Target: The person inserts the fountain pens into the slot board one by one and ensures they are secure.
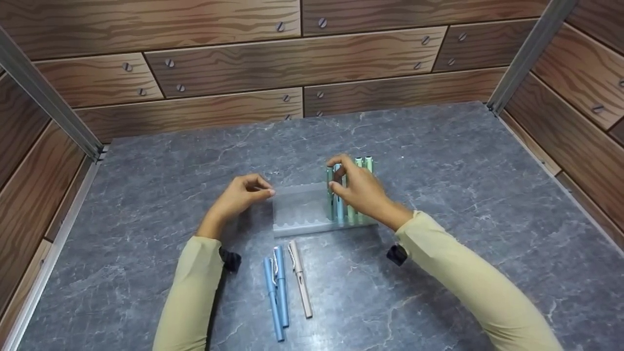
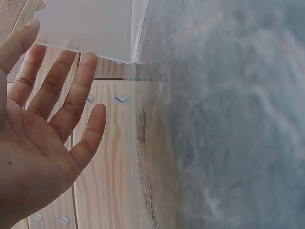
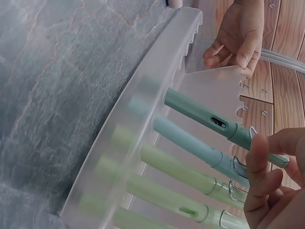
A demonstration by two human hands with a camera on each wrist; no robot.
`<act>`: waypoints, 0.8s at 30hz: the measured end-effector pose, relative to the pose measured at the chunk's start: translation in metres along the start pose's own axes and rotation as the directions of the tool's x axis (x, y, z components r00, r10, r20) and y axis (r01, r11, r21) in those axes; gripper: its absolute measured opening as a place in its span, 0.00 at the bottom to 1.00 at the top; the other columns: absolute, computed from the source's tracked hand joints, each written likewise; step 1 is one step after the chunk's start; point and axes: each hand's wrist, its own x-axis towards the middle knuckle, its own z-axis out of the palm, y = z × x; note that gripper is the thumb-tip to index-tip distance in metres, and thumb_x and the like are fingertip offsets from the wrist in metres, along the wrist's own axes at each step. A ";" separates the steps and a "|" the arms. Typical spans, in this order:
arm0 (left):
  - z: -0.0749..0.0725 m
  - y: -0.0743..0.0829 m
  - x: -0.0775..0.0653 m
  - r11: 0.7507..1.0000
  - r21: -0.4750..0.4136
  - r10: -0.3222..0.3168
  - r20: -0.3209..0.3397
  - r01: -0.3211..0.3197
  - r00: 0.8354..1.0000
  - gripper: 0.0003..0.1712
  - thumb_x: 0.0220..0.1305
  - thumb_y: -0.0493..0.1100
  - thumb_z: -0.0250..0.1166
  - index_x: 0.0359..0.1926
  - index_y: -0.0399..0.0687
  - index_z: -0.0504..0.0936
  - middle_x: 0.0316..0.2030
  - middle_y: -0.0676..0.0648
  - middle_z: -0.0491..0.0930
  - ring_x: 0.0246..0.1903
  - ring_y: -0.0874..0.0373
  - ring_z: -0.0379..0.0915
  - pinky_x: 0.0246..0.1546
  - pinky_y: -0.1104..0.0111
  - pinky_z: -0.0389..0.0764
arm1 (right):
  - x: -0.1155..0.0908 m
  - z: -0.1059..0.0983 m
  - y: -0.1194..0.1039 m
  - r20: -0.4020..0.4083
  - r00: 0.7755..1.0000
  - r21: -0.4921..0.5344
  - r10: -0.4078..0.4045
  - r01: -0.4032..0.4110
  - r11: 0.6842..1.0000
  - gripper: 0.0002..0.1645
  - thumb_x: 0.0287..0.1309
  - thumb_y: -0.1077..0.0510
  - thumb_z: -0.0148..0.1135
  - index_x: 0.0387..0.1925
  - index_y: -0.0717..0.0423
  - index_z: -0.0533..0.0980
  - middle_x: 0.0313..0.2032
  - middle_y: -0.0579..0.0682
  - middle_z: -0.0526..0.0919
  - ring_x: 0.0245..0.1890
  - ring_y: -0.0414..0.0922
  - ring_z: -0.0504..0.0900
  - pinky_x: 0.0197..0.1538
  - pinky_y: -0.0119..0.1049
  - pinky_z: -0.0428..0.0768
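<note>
A frosted translucent pen rack (image 1: pixel 300 207) with notched edges stands on the table. My left hand (image 1: pixel 243 192) pinches its left upper edge; in the left wrist view the thumb (image 2: pixel 28 33) lies on one side of the panel and fingertips show through behind it. My right hand (image 1: pixel 363 190) holds the cap end of a dark green pen (image 3: pixel 202 117), whose lower end sits in the rack. Beside it, a light blue pen (image 3: pixel 190 143) and several light green pens (image 3: pixel 176 167) lean in neighbouring notches, clips facing up.
Two blue pens (image 1: pixel 281 287) (image 1: pixel 273 302) and a beige-pink pen (image 1: pixel 300 280) lie on the grey marbled table (image 1: pixel 419 302) in front of the rack. Wood-plank-patterned walls (image 1: pixel 234 73) with metal corner posts (image 1: pixel 526 58) surround the table at the back and sides.
</note>
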 end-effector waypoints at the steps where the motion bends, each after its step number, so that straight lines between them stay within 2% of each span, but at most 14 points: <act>1: 0.000 0.000 0.000 1.000 0.006 0.001 0.002 -0.001 1.000 0.13 0.62 0.43 0.67 0.42 0.38 0.81 0.42 0.47 0.82 0.39 0.62 0.76 0.46 0.61 0.79 | 0.000 0.000 0.000 -0.003 1.000 -0.012 -0.002 0.002 1.000 0.22 0.61 0.61 0.60 0.57 0.53 0.69 0.35 0.51 0.82 0.14 0.38 0.74 0.19 0.34 0.75; 8: -0.001 0.001 -0.001 1.000 0.025 0.020 -0.004 -0.020 1.000 0.12 0.61 0.45 0.67 0.40 0.40 0.82 0.41 0.46 0.82 0.38 0.61 0.77 0.46 0.59 0.79 | -0.001 -0.001 0.000 -0.008 1.000 -0.074 -0.011 0.010 0.997 0.23 0.62 0.59 0.61 0.57 0.51 0.69 0.32 0.49 0.82 0.15 0.38 0.70 0.20 0.32 0.68; 17: 0.000 0.002 -0.001 0.999 0.023 0.028 -0.008 -0.028 1.000 0.11 0.61 0.44 0.67 0.39 0.40 0.82 0.40 0.47 0.82 0.38 0.60 0.77 0.42 0.69 0.78 | -0.001 0.001 0.002 0.013 1.000 -0.103 0.007 -0.006 0.995 0.27 0.62 0.59 0.61 0.61 0.48 0.66 0.27 0.48 0.80 0.17 0.39 0.70 0.19 0.31 0.65; 24: 0.000 0.000 -0.002 1.000 0.007 0.012 -0.005 -0.012 1.000 0.13 0.61 0.44 0.68 0.41 0.38 0.81 0.40 0.46 0.82 0.38 0.61 0.76 0.44 0.66 0.78 | -0.002 0.003 0.005 0.052 0.999 -0.126 0.012 -0.005 0.992 0.31 0.63 0.57 0.61 0.65 0.44 0.63 0.24 0.47 0.79 0.15 0.39 0.70 0.19 0.32 0.64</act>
